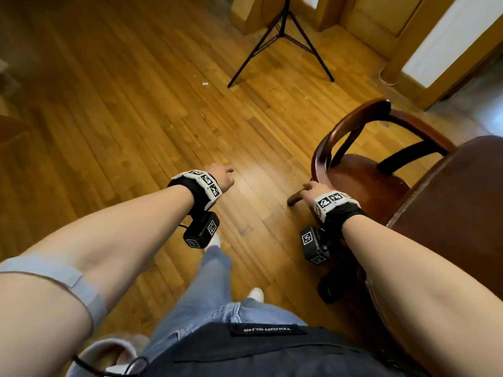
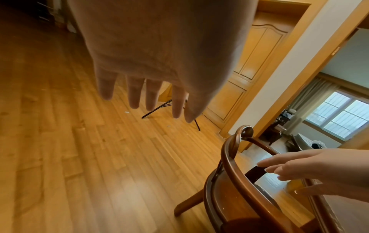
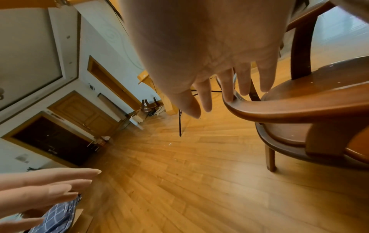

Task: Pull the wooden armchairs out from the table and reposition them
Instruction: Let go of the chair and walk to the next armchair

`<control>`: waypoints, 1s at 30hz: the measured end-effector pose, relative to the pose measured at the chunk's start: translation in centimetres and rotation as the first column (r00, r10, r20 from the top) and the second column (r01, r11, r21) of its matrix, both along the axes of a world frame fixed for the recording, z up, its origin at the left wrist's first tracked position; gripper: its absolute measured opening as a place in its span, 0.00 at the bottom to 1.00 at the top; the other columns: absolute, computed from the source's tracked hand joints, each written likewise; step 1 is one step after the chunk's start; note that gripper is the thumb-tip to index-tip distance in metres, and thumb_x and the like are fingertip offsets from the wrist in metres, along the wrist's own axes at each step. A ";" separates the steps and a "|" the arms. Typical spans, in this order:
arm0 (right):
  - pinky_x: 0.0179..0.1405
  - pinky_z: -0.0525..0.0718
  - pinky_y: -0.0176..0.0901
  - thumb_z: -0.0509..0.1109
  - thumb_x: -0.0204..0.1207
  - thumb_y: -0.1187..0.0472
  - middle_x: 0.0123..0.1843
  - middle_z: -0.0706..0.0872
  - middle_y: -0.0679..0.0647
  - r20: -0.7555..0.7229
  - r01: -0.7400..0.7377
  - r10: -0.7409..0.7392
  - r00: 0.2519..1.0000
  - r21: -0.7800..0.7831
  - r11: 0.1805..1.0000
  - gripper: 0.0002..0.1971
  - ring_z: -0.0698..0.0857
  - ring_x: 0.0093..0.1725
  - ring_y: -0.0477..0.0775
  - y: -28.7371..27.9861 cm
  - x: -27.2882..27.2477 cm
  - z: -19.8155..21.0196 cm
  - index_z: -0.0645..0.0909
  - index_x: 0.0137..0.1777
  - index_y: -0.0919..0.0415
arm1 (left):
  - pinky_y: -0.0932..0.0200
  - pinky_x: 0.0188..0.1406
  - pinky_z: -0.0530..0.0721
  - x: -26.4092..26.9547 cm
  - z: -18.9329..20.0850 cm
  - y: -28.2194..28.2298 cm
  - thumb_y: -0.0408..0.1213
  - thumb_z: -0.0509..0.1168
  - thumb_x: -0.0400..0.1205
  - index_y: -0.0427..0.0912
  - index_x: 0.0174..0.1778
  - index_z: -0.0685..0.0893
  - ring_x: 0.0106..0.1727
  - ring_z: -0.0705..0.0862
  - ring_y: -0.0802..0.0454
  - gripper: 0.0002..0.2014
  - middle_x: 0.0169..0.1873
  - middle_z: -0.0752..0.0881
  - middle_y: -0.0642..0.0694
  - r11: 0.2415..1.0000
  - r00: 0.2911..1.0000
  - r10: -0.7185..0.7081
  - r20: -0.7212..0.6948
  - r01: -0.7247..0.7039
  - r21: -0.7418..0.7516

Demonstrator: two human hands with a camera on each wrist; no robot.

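Home interior, wood plank floor point(image 1: 136, 110), panelled wooden doors point(image 2: 257, 52), curtained window point(image 2: 339, 119), bentwood armchair point(image 1: 362, 172), tripod point(image 1: 283, 36) by doorway.

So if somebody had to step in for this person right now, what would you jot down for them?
Left hand: open, fingers straight, hanging over bare floor, holding nothing.
Right hand: open, fingers extended over the near armrest end of the wooden armchair; it is at or just above the wood, with no grip closed yet.
The armchair stands on the wooden floor to the person's right, partly tucked against the dark table edge. A black tripod stands further ahead.
Done: nothing can be confirmed as finished.
Left: grip the armrest, pull this chair out and place it. No other armchair is in view.
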State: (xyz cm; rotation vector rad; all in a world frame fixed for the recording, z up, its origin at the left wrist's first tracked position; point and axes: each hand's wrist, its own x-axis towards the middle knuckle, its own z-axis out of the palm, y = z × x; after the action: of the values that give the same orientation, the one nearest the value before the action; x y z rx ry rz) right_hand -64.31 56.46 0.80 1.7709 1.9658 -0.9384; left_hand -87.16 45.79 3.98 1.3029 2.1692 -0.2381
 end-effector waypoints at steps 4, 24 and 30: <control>0.71 0.75 0.48 0.61 0.77 0.54 0.78 0.72 0.60 -0.009 0.074 -0.074 0.997 0.003 0.997 0.25 0.75 0.74 0.64 6.7 -3.2 -0.8 0.72 0.76 0.51 | 0.51 0.74 0.72 -4.0 -0.5 8.7 0.44 0.56 0.86 0.50 0.80 0.68 0.77 0.71 0.38 0.24 0.79 0.69 0.35 0.997 0.997 -0.076 0.007 0.076 -0.004; 0.79 0.67 0.48 0.56 0.82 0.49 0.81 0.69 0.57 0.035 0.781 -0.783 0.621 -0.109 0.614 0.26 0.70 0.79 0.61 26.8 -1.4 -4.6 0.69 0.79 0.57 | 0.53 0.66 0.77 -0.9 -1.5 49.4 0.42 0.57 0.86 0.48 0.82 0.65 0.70 0.79 0.40 0.25 0.71 0.79 0.36 0.664 0.662 -0.742 0.109 0.747 -0.020; 0.78 0.63 0.43 0.55 0.86 0.54 0.82 0.68 0.57 0.045 0.881 -0.891 0.451 -0.184 0.436 0.24 0.67 0.81 0.58 31.3 1.8 -5.8 0.68 0.79 0.62 | 0.52 0.64 0.78 6.1 -1.9 58.4 0.42 0.56 0.87 0.50 0.83 0.60 0.69 0.80 0.38 0.27 0.72 0.78 0.36 0.486 0.486 -0.864 0.136 0.873 -0.035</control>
State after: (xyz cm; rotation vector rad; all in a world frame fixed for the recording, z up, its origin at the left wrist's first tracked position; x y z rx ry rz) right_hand -62.55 87.81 -4.99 2.7043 0.7340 -1.3998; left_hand -81.05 104.16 2.09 2.2126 1.1705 -0.6515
